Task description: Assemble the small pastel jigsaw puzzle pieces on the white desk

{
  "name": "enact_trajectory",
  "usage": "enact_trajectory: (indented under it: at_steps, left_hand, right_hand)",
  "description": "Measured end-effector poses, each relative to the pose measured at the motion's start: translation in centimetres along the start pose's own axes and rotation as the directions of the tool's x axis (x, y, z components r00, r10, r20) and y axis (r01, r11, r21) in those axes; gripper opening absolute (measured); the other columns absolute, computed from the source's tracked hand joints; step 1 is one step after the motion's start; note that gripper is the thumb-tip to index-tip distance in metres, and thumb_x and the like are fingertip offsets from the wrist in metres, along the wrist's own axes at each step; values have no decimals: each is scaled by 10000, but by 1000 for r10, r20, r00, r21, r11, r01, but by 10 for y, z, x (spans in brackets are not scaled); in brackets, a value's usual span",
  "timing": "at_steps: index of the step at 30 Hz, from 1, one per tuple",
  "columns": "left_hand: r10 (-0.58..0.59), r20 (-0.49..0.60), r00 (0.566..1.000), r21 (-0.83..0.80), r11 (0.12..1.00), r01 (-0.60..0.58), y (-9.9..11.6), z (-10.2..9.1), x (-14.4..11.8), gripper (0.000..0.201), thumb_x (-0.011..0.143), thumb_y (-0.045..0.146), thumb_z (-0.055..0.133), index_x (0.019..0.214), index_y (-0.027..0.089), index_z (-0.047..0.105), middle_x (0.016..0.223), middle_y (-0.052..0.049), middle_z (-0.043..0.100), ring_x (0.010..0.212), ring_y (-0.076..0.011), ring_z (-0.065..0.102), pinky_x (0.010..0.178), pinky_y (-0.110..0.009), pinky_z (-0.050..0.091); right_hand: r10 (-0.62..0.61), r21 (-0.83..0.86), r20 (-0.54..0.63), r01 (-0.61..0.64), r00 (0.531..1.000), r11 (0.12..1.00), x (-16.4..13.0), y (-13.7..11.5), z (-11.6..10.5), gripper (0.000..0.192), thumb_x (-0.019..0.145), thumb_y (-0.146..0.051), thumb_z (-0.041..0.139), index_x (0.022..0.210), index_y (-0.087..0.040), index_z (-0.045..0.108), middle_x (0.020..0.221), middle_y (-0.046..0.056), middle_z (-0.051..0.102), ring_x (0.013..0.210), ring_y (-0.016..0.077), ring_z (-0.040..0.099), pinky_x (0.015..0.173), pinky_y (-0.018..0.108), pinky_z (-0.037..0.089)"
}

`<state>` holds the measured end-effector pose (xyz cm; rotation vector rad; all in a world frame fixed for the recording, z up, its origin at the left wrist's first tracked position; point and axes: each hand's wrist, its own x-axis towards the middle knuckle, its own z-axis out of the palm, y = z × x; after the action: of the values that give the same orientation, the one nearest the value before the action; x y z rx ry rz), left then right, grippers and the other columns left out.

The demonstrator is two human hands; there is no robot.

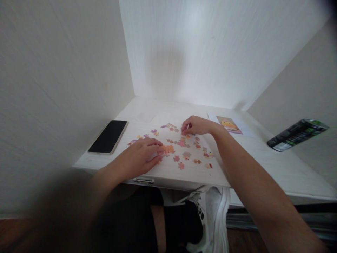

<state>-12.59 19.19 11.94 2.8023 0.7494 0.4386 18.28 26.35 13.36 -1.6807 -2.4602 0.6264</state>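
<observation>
My left hand (144, 154) lies low over the near left part of the jigsaw pieces. Its fingers are stretched out and a little apart, with the tips at an orange cluster of joined pieces (169, 150). Farther back and to the right, my right hand (195, 125) has its thumb and fingers pinched together. A pale sliver shows between them, which looks like a puzzle piece, partly hidden by the fingers. Loose pink pieces (181, 165), brown pieces (197, 161) and purple-yellow pieces (154, 132) are spread around both hands. Some pieces under the left hand are covered.
A phone (108, 137) with a dark screen lies at the left. On the right, a sheet with a printed yellow picture (229, 124) rests on the white desk (263, 165). A black and green package (297, 135) stands near the right wall. White panels enclose three sides.
</observation>
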Motion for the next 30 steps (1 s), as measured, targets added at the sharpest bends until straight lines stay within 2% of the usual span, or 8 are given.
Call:
enact_trajectory:
  at_steps: [5,12,16,21,26,30]
  left_hand:
    - [-9,20,1000,23,1000,9,-3,4,0,275,973,323,477,1100,226,701,1236,-62,652,1140,-222,590,1005,-398,447]
    - [-8,-2,1000,15,1000,8,-9,2,1,280,972,321,465,1038,211,714,1149,-70,680,1065,-213,608,974,-379,457]
    - [-18,-56,998,67,998,21,-20,-8,-1,303,971,332,451,1028,182,708,1119,-81,690,1050,-213,613,969,-372,455]
    - [-136,-127,982,173,972,157,-47,-34,-13,315,944,339,450,1047,180,702,1080,-76,702,1026,-231,622,945,-377,453]
    - [-255,-55,965,197,945,260,-62,-43,-22,334,911,320,449,1077,183,705,1060,-86,712,977,-253,636,877,-387,466]
    - [-246,-16,969,198,949,244,-59,-38,-20,334,915,327,454,1089,187,703,1118,-85,709,1055,-258,618,956,-408,436]
  right_hand:
    - [24,21,-42,-23,999,1000,-7,16,-10,228,778,-345,661,878,-154,735,805,56,718,690,152,592,606,268,422]
    - [199,102,88,-208,976,973,-27,38,-28,312,655,-348,767,906,-165,731,779,60,731,721,193,645,629,296,457]
    - [197,92,143,-211,970,973,-30,38,-28,340,575,-367,821,858,-197,740,799,50,741,693,196,637,580,294,441]
    - [183,22,160,-189,970,982,-25,32,-24,274,560,-320,821,793,-204,738,772,34,735,670,185,621,571,290,434]
    - [154,8,182,-158,971,987,-23,25,-21,215,591,-266,788,787,-195,736,735,25,721,646,175,610,559,284,424]
    - [169,81,204,-189,964,979,-23,21,-21,198,663,-339,763,788,-189,730,733,42,725,658,173,635,578,280,436]
